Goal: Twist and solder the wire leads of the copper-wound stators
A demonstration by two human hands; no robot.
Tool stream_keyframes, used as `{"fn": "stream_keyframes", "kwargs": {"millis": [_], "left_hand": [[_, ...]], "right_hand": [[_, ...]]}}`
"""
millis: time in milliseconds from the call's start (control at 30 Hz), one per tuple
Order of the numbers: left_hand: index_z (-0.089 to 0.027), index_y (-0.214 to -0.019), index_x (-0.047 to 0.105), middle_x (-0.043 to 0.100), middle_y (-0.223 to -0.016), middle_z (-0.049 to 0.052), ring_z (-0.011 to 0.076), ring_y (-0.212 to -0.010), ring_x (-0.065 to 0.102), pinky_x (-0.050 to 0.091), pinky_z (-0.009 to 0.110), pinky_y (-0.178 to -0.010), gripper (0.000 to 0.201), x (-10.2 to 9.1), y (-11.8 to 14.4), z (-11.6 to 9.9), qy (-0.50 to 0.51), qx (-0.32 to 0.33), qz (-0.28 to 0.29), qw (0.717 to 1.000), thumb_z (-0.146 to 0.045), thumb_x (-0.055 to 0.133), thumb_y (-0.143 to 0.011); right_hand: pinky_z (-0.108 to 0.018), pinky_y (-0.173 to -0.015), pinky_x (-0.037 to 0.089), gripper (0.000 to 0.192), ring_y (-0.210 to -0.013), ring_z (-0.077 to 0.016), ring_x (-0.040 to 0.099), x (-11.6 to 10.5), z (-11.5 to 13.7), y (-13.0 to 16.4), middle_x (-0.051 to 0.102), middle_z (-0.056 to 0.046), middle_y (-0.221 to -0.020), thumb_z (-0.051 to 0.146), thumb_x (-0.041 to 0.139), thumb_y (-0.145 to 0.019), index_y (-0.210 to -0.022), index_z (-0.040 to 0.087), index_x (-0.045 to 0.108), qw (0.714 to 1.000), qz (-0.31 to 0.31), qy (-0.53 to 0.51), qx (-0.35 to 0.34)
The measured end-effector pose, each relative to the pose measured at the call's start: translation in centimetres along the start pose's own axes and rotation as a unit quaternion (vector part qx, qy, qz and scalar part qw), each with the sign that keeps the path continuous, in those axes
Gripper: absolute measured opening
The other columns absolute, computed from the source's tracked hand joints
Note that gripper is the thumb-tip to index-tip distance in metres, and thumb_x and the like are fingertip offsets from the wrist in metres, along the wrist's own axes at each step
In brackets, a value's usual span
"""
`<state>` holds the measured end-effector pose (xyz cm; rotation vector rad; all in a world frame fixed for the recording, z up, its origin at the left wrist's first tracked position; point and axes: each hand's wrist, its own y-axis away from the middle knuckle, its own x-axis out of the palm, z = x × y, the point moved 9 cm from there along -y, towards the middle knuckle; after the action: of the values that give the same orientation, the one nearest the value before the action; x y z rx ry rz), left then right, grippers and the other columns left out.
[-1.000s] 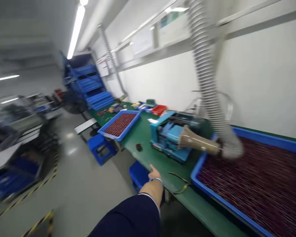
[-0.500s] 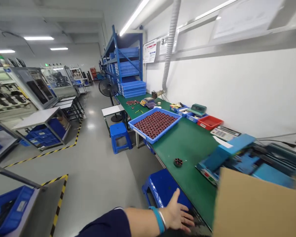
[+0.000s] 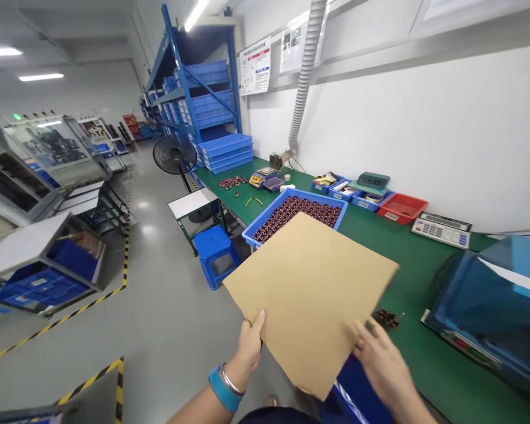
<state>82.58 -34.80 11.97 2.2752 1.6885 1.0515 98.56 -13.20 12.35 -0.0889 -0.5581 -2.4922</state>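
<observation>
One cardboard sheet (image 3: 311, 297) fills the lower centre of the frame, held flat by two hands. The left hand (image 3: 248, 348) grips its near left edge, thumb on top; the right hand (image 3: 380, 359) clasps the near right edge, fingers spread on the upper face. Behind the sheet's far corner sits one large blue tray (image 3: 298, 209) of dark round parts — partly hidden by it. On the green bench (image 3: 406, 259) at right stand three small blue bins (image 3: 347, 191), one red bin (image 3: 401, 207), one calculator (image 3: 441, 228) and one blue machine (image 3: 490, 300). One blue stool (image 3: 216, 254) stands at centre left, with open grey floor (image 3: 159, 318) to its left. Half a second ago the left hand reached out bare over a stool and the sheet showed only at lower right — now both hands hold it at centre.
</observation>
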Motion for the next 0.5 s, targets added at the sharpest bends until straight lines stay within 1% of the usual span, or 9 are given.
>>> {"fn": "stream_keyframes", "kwargs": {"millis": [33, 67, 100, 133, 200, 267, 367, 433, 500], "left_hand": [[-0.016, -0.100, 0.064, 0.068, -0.113, 0.013, 0.0247, -0.101, 0.065, 0.052, 0.035, -0.090, 0.043, -0.5, -0.6, 0.1, 0.003, 0.008, -0.020, 1.000, -0.040, 0.079, -0.068], [-0.016, -0.100, 0.064, 0.068, -0.112, 0.012, 0.0237, -0.101, 0.065, 0.053, 0.033, -0.088, 0.043, -0.7, -1.3, 0.5, 0.002, 0.009, -0.030, 0.999, -0.040, 0.079, -0.068], [-0.016, -0.098, 0.064, 0.069, -0.109, 0.011, 0.0227, -0.098, 0.066, 0.054, 0.031, -0.084, 0.043, -0.7, -2.1, 0.8, -0.005, 0.007, -0.034, 0.999, -0.040, 0.080, -0.067], [-0.016, -0.093, 0.064, 0.070, -0.102, 0.011, 0.0216, -0.091, 0.067, 0.054, 0.029, -0.077, 0.041, -0.6, -3.1, 1.0, -0.017, 0.003, -0.034, 0.999, -0.041, 0.081, -0.065], [-0.015, -0.080, 0.061, 0.070, -0.082, 0.008, 0.0174, -0.072, 0.067, 0.051, 0.024, -0.060, 0.040, 0.0, -5.7, 0.7, -0.049, -0.003, -0.021, 0.999, -0.045, 0.081, -0.062], [-0.014, -0.072, 0.057, 0.064, -0.067, 0.003, 0.0121, -0.057, 0.061, 0.044, 0.020, -0.049, 0.042, 1.0, -9.1, -0.6, -0.084, 0.002, -0.011, 0.996, -0.047, 0.081, -0.061], [-0.013, -0.074, 0.057, 0.061, -0.065, 0.002, 0.0086, -0.052, 0.057, 0.040, 0.018, -0.047, 0.039, 3.6, -15.4, -3.3, -0.123, 0.014, -0.005, 0.992, -0.043, 0.080, -0.063], [-0.013, -0.076, 0.056, 0.061, -0.065, 0.002, 0.0078, -0.051, 0.056, 0.040, 0.017, -0.047, 0.036, 6.1, -19.8, -4.8, -0.145, 0.015, -0.002, 0.989, -0.040, 0.078, -0.067], [-0.013, -0.076, 0.055, 0.060, -0.064, 0.001, 0.0073, -0.049, 0.056, 0.039, 0.017, -0.046, 0.032, 9.0, -23.9, -5.6, -0.168, 0.009, 0.002, 0.986, -0.036, 0.076, -0.071]], "right_hand": [[-0.041, -0.072, 0.060, 0.059, -0.095, -0.0297, 0.067, 2.1, -0.3, -0.5, 0.070, -0.006, -0.103, 0.055, 0.071, -0.064, -0.114, 0.028, 0.056, 1.000, 0.011, -0.007, -0.001], [-0.040, -0.073, 0.060, 0.058, -0.096, -0.0292, 0.067, 3.7, -0.4, -1.1, 0.071, -0.006, -0.104, 0.053, 0.071, -0.065, -0.114, 0.027, 0.055, 1.000, 0.015, -0.004, -0.008], [-0.040, -0.073, 0.060, 0.057, -0.097, -0.0293, 0.067, 4.8, -0.3, -2.1, 0.071, -0.006, -0.104, 0.052, 0.069, -0.066, -0.114, 0.026, 0.055, 1.000, 0.016, 0.004, -0.016], [-0.040, -0.073, 0.060, 0.056, -0.097, -0.0297, 0.067, 5.4, -0.1, -3.5, 0.071, -0.007, -0.103, 0.052, 0.068, -0.067, -0.114, 0.025, 0.055, 1.000, 0.013, 0.014, -0.022], [-0.041, -0.070, 0.059, 0.058, -0.095, -0.0313, 0.067, 5.6, 0.6, -7.4, 0.072, -0.009, -0.099, 0.050, 0.067, -0.066, -0.115, 0.023, 0.054, 0.999, 0.004, 0.028, -0.028], [-0.042, -0.069, 0.059, 0.058, -0.092, -0.0317, 0.068, 5.2, 1.8, -12.2, 0.072, -0.010, -0.096, 0.047, 0.067, -0.065, -0.115, 0.021, 0.055, 0.999, 0.000, 0.033, -0.033], [-0.042, -0.070, 0.059, 0.053, -0.087, -0.0303, 0.070, 5.0, 3.9, -19.8, 0.073, -0.010, -0.093, 0.043, 0.065, -0.067, -0.113, 0.019, 0.058, 0.998, 0.000, 0.047, -0.048], [-0.040, -0.070, 0.059, 0.050, -0.086, -0.0287, 0.070, 5.1, 5.0, -24.4, 0.073, -0.010, -0.093, 0.040, 0.061, -0.071, -0.116, 0.018, 0.058, 0.996, -0.013, 0.066, -0.062], [-0.039, -0.070, 0.059, 0.052, -0.085, -0.0278, 0.070, 5.1, 5.9, -28.5, 0.073, -0.011, -0.094, 0.037, 0.057, -0.074, -0.122, 0.016, 0.056, 0.991, -0.045, 0.098, -0.075]]}}
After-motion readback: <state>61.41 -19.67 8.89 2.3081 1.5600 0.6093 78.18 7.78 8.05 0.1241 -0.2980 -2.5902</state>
